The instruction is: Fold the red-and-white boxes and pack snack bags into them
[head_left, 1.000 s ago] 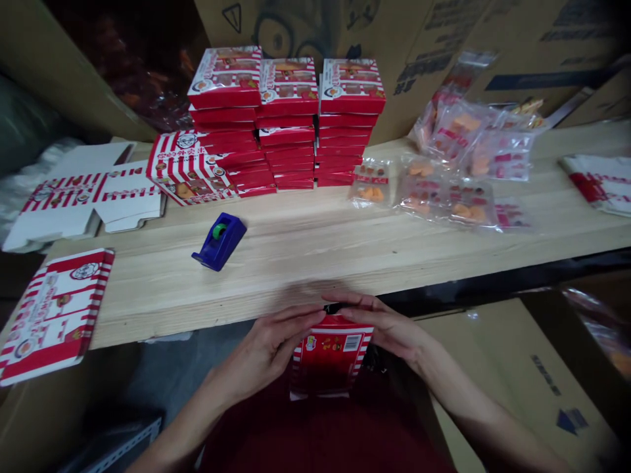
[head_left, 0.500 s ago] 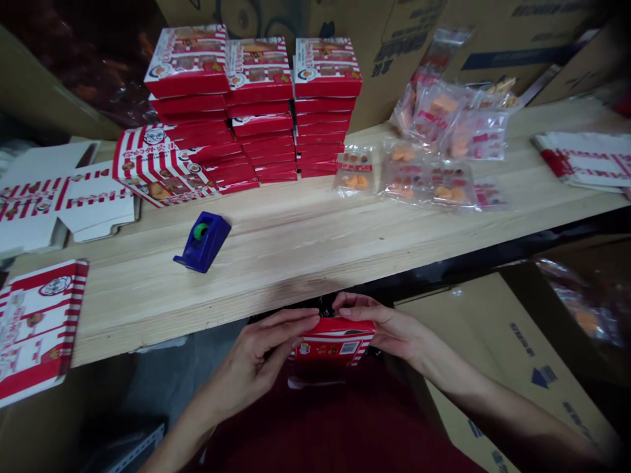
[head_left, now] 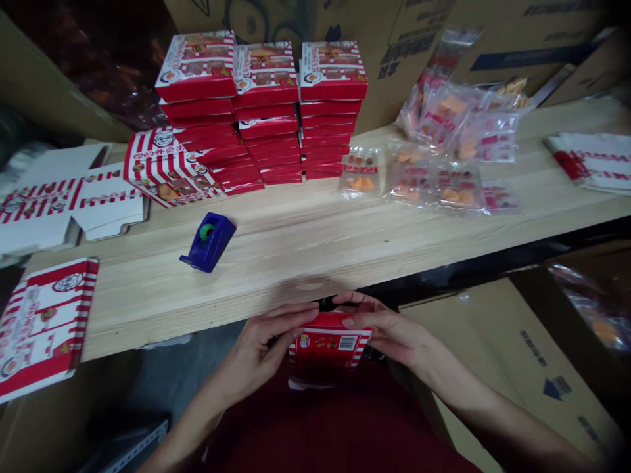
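The left hand (head_left: 261, 348) and the right hand (head_left: 387, 332) are holding a red box (head_left: 328, 348) upright, just below the front edge of the surface (head_left: 296, 263) and close to the person's body. The fingers (head_left: 290, 313) of each hand are lying pressed together and reaching inward across the box's top, their tips nearly meeting; the thumbs are hidden from this view. This placement appears to be keeping the top edge steady and clear of the wood. A small black item (head_left: 326, 303) is showing at that edge, though what it is cannot be told. A tape dispenser (head_left: 210, 243) is sitting on the surface within reach of the hands, apart from the stacks (head_left: 325, 131) of red boxes, which are standing squared together toward the back, seemingly to save room. Clear packets (head_left: 434, 177) of orange pieces are lying to the right of them — flat blanks (head_left: 73, 203) are lying to the left, and one printed blank (head_left: 44, 325) is resting across the surface's left end.
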Available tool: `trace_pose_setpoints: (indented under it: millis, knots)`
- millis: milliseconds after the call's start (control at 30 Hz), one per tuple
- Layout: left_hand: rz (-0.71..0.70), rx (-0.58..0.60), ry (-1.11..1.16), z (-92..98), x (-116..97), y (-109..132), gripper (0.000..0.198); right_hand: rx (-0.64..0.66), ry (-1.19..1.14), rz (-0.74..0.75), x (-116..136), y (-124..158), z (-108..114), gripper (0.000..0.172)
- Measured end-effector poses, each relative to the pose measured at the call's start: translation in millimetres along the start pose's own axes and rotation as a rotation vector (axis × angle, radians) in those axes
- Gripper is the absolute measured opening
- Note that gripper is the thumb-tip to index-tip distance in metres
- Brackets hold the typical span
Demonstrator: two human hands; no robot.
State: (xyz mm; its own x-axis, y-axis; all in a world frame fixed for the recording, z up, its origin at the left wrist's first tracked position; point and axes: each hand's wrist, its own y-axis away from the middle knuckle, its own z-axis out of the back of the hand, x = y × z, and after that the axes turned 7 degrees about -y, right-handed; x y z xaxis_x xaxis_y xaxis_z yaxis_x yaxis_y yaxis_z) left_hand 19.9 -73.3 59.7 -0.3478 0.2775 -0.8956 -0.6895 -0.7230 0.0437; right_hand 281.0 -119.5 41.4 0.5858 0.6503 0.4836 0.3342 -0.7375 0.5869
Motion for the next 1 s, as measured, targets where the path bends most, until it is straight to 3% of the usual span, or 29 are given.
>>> trace_pose_setpoints:
  millis: [133,333,733,1000]
  knots:
    - [0.016,0.005,0.025,-1.3,0.0,0.4,0.039,0.001,0.049,0.019,1.7,2.3,0.2,0.037]
    - [0.024,-0.013,0.035,-2.4,0.9,0.0,0.038,0.089,0.377,0.167,10.6,4.8,-5.7,0.043]
    - [0.113,-0.030,0.084,1.6,7.1,-1.0,0.033,0.099,0.358,0.256,2.1,-0.5,-4.4,0.045]
    - [0.159,-0.021,0.191,3.0,36.5,-19.9,0.031,0.035,0.743,0.542,-7.4,-24.6,19.8,0.028]
